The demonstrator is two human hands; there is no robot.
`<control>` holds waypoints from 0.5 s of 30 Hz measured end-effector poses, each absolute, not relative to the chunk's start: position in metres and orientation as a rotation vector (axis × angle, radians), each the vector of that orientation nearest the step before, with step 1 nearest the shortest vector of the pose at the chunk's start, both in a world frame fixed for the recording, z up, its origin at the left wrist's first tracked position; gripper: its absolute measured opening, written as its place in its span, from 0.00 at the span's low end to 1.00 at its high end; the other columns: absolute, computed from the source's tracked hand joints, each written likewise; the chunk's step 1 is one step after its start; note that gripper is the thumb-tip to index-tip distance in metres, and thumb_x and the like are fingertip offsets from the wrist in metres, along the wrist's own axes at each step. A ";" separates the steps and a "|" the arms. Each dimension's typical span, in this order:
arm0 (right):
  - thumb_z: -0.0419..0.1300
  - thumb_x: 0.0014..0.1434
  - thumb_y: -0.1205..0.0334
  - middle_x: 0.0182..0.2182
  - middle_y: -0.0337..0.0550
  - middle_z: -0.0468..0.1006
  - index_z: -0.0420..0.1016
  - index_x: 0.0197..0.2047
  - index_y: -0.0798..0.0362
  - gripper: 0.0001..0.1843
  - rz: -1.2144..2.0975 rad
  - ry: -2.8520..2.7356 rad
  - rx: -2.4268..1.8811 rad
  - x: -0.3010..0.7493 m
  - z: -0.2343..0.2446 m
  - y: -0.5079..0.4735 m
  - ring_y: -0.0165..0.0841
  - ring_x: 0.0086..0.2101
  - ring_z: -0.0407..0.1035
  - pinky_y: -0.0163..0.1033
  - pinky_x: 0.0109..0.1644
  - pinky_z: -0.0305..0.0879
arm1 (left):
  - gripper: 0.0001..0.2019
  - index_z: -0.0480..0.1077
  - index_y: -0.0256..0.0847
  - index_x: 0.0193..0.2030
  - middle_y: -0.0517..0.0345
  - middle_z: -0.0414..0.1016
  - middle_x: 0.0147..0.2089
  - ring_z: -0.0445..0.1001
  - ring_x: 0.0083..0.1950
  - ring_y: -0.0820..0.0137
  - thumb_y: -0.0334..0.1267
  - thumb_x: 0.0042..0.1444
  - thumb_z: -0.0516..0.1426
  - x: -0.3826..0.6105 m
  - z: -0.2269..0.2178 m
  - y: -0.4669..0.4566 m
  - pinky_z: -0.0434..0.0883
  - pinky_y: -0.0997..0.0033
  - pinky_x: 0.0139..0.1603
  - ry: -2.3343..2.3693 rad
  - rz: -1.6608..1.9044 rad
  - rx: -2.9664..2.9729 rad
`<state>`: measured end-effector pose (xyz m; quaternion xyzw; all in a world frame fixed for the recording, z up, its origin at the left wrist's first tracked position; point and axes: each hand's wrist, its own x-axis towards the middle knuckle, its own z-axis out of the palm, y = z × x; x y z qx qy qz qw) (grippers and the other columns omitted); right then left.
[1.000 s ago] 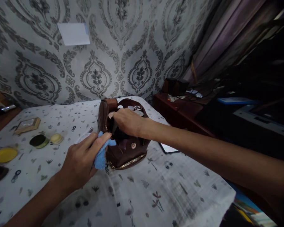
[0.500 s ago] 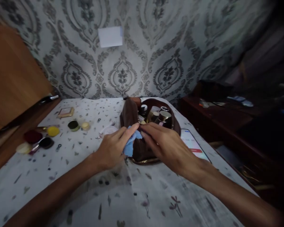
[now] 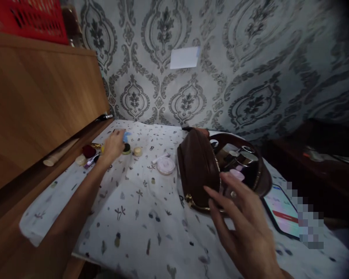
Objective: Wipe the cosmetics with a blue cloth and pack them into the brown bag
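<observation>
My left hand [image 3: 114,145] is closed on a small blue cloth [image 3: 127,136] at the back left of the table. Its fingers hang over the spot of a flat compact, which they mostly hide. Close beside them stand a dark round jar [image 3: 126,149] and a small cream-coloured jar [image 3: 137,151]. My right hand [image 3: 246,221] is open, fingers apart, in front of a brown zippered makeup bag [image 3: 196,166]. The bag lies unzipped with several bottles and jars [image 3: 247,159] inside. I cannot tell whether the right fingertips touch it.
A pale round compact [image 3: 165,165] and a thin tube lie left of the bag. A phone [image 3: 283,213] with a lit screen is to its right. Makeup brushes [image 3: 88,151] lie at the left, near a wooden cabinet [image 3: 43,108] with a red basket [image 3: 31,19] on top. Patterned wall behind.
My left hand has gone from the bag's front to the far left with the blue cloth. My right hand has come off the bag's edge and opened. The view has turned left.
</observation>
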<state>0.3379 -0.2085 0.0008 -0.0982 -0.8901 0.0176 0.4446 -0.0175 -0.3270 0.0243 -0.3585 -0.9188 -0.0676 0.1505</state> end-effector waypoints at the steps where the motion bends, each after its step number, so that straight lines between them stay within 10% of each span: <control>1: 0.58 0.62 0.72 0.59 0.59 0.69 0.73 0.53 0.52 0.16 0.079 -2.212 -0.186 0.337 -0.002 -0.214 0.50 0.60 0.65 0.58 0.58 0.70 | 0.21 0.67 0.37 0.59 0.38 0.71 0.57 0.72 0.56 0.50 0.29 0.60 0.49 -0.030 0.027 -0.338 0.73 0.54 0.49 -2.671 -0.152 -0.927; 10: 0.54 0.64 0.74 0.48 0.53 0.77 0.76 0.48 0.54 0.13 0.612 -2.412 0.091 0.292 -0.031 -0.251 0.38 0.52 0.71 0.46 0.54 0.74 | 0.19 0.74 0.33 0.52 0.36 0.77 0.50 0.75 0.51 0.51 0.31 0.57 0.50 -0.081 0.031 -0.401 0.73 0.58 0.45 -2.833 0.020 -0.728; 15: 0.56 0.62 0.72 0.48 0.51 0.77 0.78 0.45 0.54 0.12 0.875 -2.549 0.077 0.257 -0.041 -0.270 0.36 0.51 0.70 0.43 0.56 0.70 | 0.20 0.76 0.34 0.45 0.51 0.77 0.36 0.75 0.40 0.57 0.44 0.64 0.47 -0.072 0.014 -0.426 0.72 0.53 0.41 -2.844 -0.116 -1.016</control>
